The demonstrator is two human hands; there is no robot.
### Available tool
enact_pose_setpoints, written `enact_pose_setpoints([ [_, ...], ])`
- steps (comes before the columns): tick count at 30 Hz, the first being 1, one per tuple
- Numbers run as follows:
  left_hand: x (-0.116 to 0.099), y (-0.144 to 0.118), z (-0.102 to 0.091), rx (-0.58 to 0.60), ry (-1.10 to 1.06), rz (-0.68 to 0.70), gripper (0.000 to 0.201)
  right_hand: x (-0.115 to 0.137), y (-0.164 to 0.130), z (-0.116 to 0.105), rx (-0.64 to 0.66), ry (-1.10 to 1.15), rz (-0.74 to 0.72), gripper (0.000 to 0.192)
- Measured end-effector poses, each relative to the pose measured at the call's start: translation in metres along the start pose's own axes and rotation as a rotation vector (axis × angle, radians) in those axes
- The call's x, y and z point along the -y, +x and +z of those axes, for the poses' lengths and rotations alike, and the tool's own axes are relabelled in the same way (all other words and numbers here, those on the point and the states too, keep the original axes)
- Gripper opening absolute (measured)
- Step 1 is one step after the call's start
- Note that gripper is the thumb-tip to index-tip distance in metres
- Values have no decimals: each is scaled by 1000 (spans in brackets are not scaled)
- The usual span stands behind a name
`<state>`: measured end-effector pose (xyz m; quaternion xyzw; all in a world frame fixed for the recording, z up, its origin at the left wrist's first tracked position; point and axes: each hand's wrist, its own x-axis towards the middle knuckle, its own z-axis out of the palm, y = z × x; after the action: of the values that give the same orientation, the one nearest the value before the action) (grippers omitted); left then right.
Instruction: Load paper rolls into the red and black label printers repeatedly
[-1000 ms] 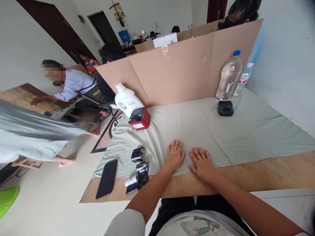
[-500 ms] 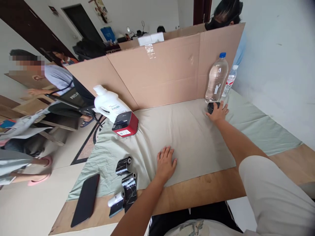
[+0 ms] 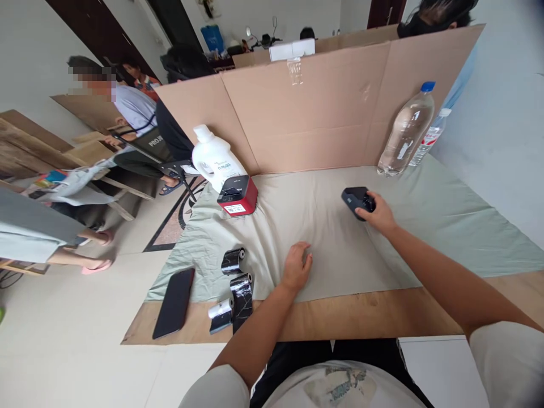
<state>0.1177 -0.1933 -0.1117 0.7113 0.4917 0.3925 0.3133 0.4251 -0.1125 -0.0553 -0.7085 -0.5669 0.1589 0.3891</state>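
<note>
My right hand [image 3: 381, 212] grips the near right end of a small black boxy device [image 3: 356, 202], thumb on its near side. The device is at or just above the cloth; I cannot tell whether it touches. My left hand [image 3: 296, 264] rests on the pale green cloth [image 3: 327, 243] near the table's front edge, fingers loosely bent, thumb apart, holding nothing. To its left lie black shiny film rolls [image 3: 233, 261] and a white-topped roll [image 3: 221, 309]. A red and black box-shaped machine [image 3: 237, 196] stands farther back on the left.
A white jug [image 3: 216, 161] stands behind the red machine. Two clear bottles, a large one [image 3: 406, 133] and a small one [image 3: 429, 139], stand at the back right. A cardboard panel [image 3: 314, 113] closes the back. A dark phone-like slab [image 3: 174, 303] lies front left. People sit beyond.
My right hand has drawn the black device from in front of the large bottle toward the table's middle. My left hand's fingers have curled from lying flat. The view has shifted left.
</note>
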Motion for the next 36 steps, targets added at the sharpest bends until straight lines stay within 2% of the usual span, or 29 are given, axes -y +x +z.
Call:
enact_pose_setpoints([
  [2,-2,1,1,-34,-328,-93,56,23,-43,19,51,87,-142,78],
  [5,-10,-1,5,57,-813,-237,81,56,-108,48,117,135,-309,76],
  [6,-13,-1,6,66,-918,-268,84,65,-126,57,128,137,-347,77],
  [8,-17,-2,6,12,-1025,-306,85,77,-153,71,138,132,-368,81],
  [10,-17,-1,3,-70,-1067,-332,84,81,-164,81,178,164,-355,87],
  [13,-15,2,-3,-97,-1125,-343,79,72,-155,88,282,387,-229,84],
  [17,-7,6,-3,-3,-1132,-300,75,56,-131,91,393,760,77,80],
  [19,-1,7,-1,65,-1076,-310,78,53,-125,91,429,786,62,84],
  [22,7,8,-1,120,-1020,-366,82,53,-123,88,492,739,-70,86],
  [24,8,10,-4,150,-1044,-422,83,53,-121,85,550,741,-108,86],
  [29,5,15,-13,268,-1166,-500,83,49,-119,85,561,722,-45,105],
  [32,7,16,-12,260,-1145,-471,78,46,-121,87,554,686,-19,116],
  [36,14,13,-9,238,-1051,-408,68,48,-127,87,585,694,-12,121],
])
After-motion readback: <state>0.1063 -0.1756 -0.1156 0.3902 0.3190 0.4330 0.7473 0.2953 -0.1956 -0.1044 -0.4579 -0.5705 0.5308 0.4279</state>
